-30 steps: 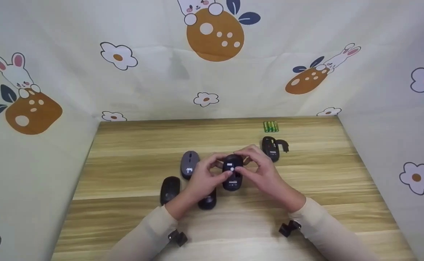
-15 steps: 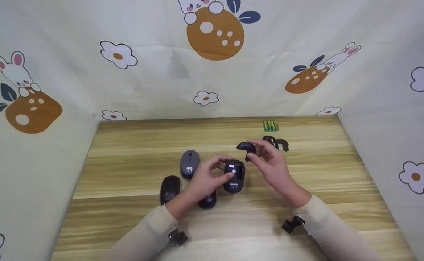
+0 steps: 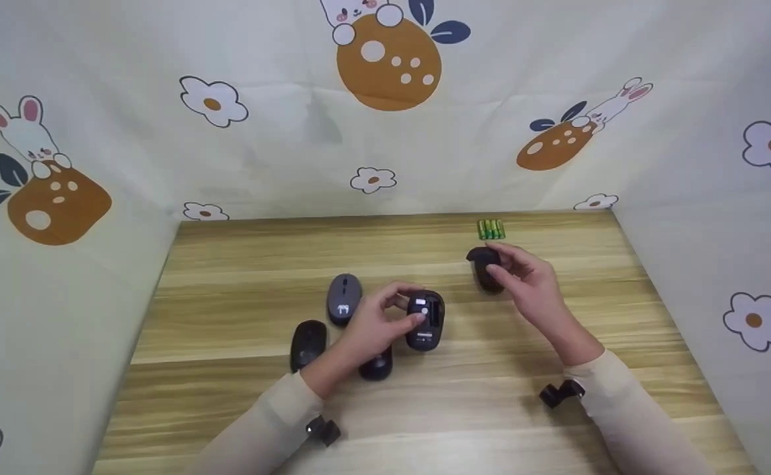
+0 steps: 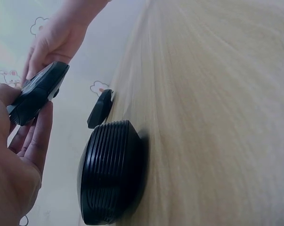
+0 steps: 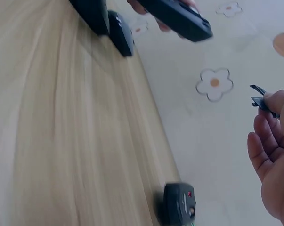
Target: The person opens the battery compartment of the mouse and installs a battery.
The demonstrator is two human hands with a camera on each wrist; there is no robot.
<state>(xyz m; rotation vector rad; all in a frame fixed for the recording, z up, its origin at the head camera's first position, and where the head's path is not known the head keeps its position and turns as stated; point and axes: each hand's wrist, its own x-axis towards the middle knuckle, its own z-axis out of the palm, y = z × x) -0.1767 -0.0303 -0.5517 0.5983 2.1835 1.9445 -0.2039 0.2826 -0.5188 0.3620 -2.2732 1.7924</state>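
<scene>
My left hand (image 3: 373,324) grips a black computer mouse (image 3: 427,335) by its left side, underside up, with its battery slot uncovered. In the left wrist view the mouse (image 4: 40,92) is held above the table. Off to the right, my right hand (image 3: 531,285) pinches a thin black mouse cover (image 3: 479,254) between thumb and fingers. In the head view the cover overlaps a second upturned black mouse (image 3: 489,282) on the table; the right wrist view shows the cover (image 5: 261,101) raised apart from that mouse (image 5: 178,203).
Several green batteries (image 3: 491,229) lie side by side at the back right. Left of my left hand are a grey mouse (image 3: 344,300) and a black mouse (image 3: 308,345). Another black mouse (image 3: 376,366) is partly hidden under my left wrist. Patterned cloth (image 3: 279,158) surrounds the wooden table (image 3: 246,264).
My right hand has pulled the cover off the mouse, exposing the battery slot, and carried it right toward the second upturned mouse. My left hand still holds the first mouse, nearly unmoved.
</scene>
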